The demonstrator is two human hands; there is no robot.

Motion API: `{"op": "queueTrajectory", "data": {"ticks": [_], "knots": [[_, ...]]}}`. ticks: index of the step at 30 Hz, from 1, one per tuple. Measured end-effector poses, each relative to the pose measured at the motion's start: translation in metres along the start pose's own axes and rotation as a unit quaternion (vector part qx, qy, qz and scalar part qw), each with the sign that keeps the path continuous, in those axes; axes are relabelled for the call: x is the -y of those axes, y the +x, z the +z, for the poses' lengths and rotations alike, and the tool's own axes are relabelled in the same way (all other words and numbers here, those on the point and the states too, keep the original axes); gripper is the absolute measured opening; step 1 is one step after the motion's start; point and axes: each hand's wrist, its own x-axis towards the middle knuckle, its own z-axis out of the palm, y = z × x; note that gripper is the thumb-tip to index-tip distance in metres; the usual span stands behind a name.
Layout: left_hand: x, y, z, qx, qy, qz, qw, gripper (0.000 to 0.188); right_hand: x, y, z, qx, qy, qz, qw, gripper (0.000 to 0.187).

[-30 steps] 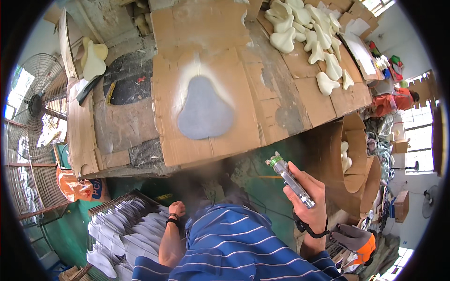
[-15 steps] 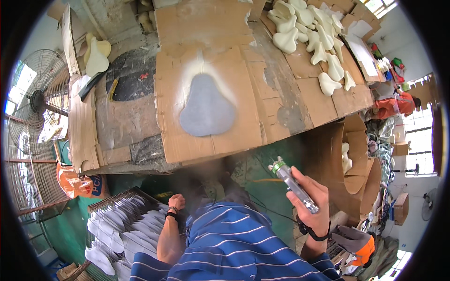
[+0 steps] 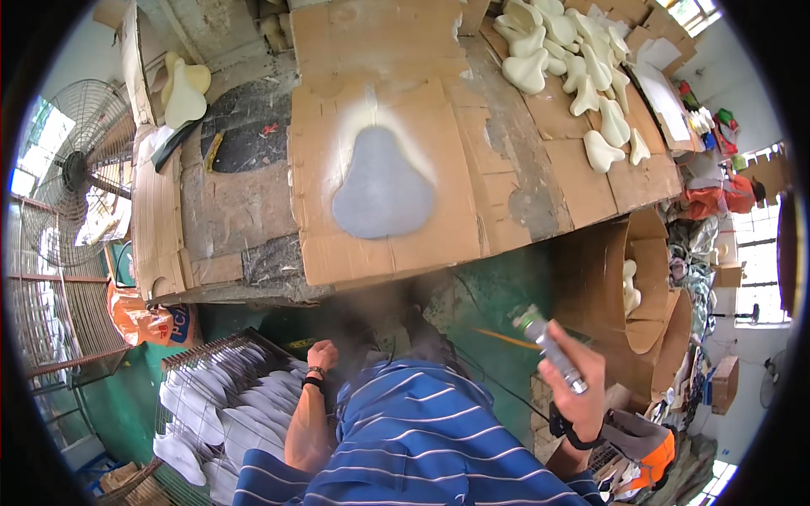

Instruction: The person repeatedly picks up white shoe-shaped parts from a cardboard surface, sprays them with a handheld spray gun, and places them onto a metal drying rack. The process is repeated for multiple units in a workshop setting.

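Observation:
A metal spray gun (image 3: 561, 356) with a green ring near its nozzle is gripped in my right hand (image 3: 584, 390), out over the floor to the right of my body. Its nozzle points up and left, toward the table. On a cardboard sheet (image 3: 337, 261) in front of me lies a grey-coated, saddle-shaped foam pad (image 3: 381, 190), narrow end away from me, with pale overspray around its upper part. Low on the left, my left hand (image 3: 321, 355) is curled closed beside my hip, with nothing visible in it. It is near the wire rack (image 3: 245, 337).
Grey-white pads (image 3: 198, 396) fill the rack at left. Cream foam pieces (image 3: 588, 80) are heaped at the table's far right; a few more (image 3: 186, 94) stand far left. A large fan (image 3: 78, 169) is left, a cardboard drum (image 3: 591, 278) right. Behind it, a person in orange (image 3: 717, 196).
My right hand has moved slightly right and down with the spray gun, away from the table. My left hand has risen a little, and the whole view has shifted slightly.

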Motion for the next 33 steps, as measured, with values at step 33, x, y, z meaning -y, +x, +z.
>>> {"op": "queueTrajectory", "data": {"ticks": [33], "knots": [[-0.348,-0.011,0.207,-0.074,-0.145,0.3,0.94,0.025,-0.073,0.041,0.007,0.03,0.149,0.055,0.987,0.062]]}}
